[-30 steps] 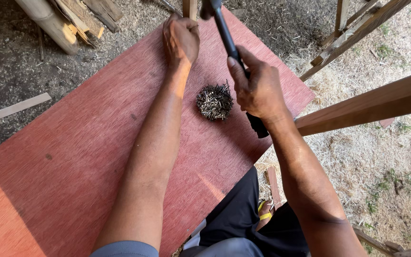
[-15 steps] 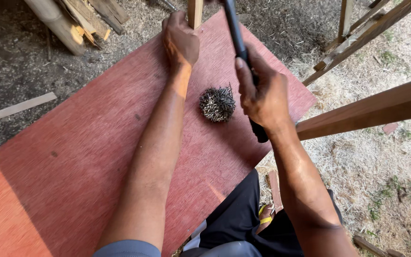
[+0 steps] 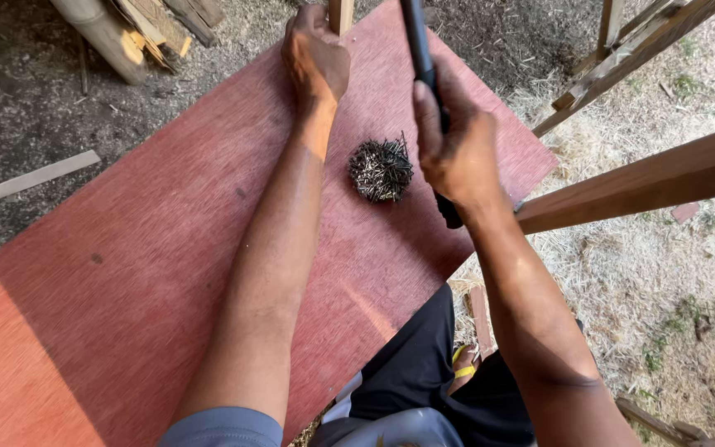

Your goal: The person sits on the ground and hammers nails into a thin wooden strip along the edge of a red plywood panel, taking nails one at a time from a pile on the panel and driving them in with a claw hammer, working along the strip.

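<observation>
My right hand (image 3: 457, 149) grips the black handle of a hammer (image 3: 420, 50); its head is out of view above the top edge. My left hand (image 3: 316, 58) rests far out on the red plywood board (image 3: 159, 248), fingers closed by an upright wooden piece (image 3: 341, 15) at the board's far edge. Whether it pinches a nail there is hidden. A dark pile of nails (image 3: 381, 169) lies on the board between my two forearms, just left of my right hand.
A brown wooden beam (image 3: 639, 182) runs off to the right from under my right wrist. More timber slats (image 3: 622, 58) stand at the upper right, scrap wood (image 3: 126, 33) at the upper left. Dirt and dry grass surround the board. My knees are below it.
The hammer handle and my right hand have shifted slightly right and up in view. My left hand stays at the board's far edge. The nail pile has not moved.
</observation>
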Demonstrator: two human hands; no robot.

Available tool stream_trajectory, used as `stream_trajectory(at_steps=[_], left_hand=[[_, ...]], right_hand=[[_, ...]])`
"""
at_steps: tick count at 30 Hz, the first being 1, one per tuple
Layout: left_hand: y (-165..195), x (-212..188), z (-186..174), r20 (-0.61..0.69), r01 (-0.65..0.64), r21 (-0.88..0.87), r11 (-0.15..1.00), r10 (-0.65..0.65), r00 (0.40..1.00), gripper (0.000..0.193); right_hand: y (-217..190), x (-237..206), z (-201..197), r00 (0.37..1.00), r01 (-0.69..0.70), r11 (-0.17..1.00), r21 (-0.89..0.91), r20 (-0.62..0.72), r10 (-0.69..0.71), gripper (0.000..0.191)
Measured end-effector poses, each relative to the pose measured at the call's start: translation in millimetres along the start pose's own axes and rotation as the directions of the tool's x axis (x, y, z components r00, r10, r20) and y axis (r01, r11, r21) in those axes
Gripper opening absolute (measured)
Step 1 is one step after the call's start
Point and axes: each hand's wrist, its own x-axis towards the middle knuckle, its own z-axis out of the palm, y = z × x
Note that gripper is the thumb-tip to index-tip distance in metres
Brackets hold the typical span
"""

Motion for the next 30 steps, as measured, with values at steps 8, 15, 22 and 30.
stream_trajectory(at_steps=[8, 15, 22, 30], left_hand=[[9.6, -0.5, -3.9, 0.098, 0.059, 0.033, 0.998, -0.062, 0.993, 0.035], [11.4, 0.0, -1.4, 0.073, 0.063, -0.083, 0.995, -0.057, 0.996, 0.036], [2.7, 4.6, 1.9, -0.169, 0.162, -0.173, 0.971, -0.192, 0.967, 0.053], [6.1, 3.0, -7.7, -0.133, 0.235, -0.105, 0.966, -0.248, 0.96, 0.05]], right_hand=[[-2.4, 8.6, -3.6, 0.988, -0.129, 0.992, 0.012, 0.092, 0.127, 0.032], [6.1, 18.9, 3.8, 0.875, -0.312, 0.926, -0.214, 0.315, 0.368, 0.035], [25.1, 25.6, -0.7, 0.856, -0.346, 0.891, -0.292, 0.29, 0.428, 0.034], [46.5, 69.2, -4.1, 0.795, -0.604, 0.778, 0.173, 0.058, 0.604, 0.04]])
